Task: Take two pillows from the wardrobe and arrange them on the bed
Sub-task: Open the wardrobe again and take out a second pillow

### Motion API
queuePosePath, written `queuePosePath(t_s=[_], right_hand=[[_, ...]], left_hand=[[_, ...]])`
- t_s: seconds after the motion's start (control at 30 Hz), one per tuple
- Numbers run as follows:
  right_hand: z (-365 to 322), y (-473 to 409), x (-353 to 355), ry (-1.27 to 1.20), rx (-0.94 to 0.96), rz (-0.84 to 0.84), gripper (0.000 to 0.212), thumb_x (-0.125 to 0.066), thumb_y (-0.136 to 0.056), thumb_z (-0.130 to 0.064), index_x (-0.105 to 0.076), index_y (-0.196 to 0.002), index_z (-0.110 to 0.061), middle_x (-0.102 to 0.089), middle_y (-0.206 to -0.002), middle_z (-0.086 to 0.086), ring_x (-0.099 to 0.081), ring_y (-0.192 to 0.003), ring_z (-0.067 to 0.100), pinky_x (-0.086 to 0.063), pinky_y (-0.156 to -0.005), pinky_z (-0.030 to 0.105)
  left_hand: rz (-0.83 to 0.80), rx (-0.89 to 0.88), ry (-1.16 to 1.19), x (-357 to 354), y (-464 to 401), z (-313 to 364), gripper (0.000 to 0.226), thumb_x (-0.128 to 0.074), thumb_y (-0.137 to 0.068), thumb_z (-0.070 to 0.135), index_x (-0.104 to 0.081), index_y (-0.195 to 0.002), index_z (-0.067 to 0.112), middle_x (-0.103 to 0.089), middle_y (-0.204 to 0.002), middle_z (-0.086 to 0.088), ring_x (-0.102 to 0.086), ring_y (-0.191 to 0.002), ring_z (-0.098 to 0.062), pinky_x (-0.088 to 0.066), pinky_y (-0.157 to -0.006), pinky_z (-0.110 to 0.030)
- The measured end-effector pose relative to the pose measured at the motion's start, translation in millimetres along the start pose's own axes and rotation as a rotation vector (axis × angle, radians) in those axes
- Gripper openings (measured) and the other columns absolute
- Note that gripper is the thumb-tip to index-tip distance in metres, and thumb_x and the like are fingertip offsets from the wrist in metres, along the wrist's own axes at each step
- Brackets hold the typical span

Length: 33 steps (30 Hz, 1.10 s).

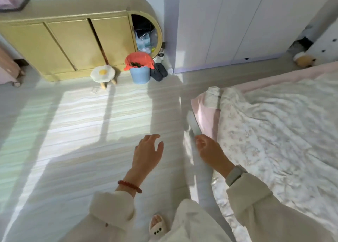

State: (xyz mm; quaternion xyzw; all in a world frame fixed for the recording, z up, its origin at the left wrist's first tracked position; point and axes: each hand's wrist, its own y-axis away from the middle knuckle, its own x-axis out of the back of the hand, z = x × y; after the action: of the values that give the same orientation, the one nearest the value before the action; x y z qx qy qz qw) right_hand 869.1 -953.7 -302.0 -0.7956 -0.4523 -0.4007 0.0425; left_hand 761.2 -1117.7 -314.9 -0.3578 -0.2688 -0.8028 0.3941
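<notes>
Both hands, left (148,151) and right (210,150), are open and empty. Wardrobe (237,25) shut ahead. Pillows should be soft, light; hug the sides.

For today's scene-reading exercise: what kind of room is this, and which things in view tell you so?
Most likely a bedroom: a bed with a rumpled floral quilt, a tall white wardrobe beside it, and a soft toy by the bed.
</notes>
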Motion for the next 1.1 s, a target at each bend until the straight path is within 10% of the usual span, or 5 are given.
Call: queuePosePath(t_s=[1.1], right_hand=[[-58, -771, 298, -0.167, -0.387, 0.470, 0.027, -0.042, -0.092, -0.010, -0.055, -0.116, -0.008, -0.062, -0.117, 0.018, -0.056, -0.107, 0.031, -0.039, -0.088, 0.030]], left_hand=[[-0.345, -0.628, -0.072, -26, -904, 327, 0.033, -0.046, -0.092, 0.029, -0.052, -0.124, 0.019, -0.053, -0.130, -0.001, -0.051, -0.116, -0.020, -0.040, -0.100, -0.037]])
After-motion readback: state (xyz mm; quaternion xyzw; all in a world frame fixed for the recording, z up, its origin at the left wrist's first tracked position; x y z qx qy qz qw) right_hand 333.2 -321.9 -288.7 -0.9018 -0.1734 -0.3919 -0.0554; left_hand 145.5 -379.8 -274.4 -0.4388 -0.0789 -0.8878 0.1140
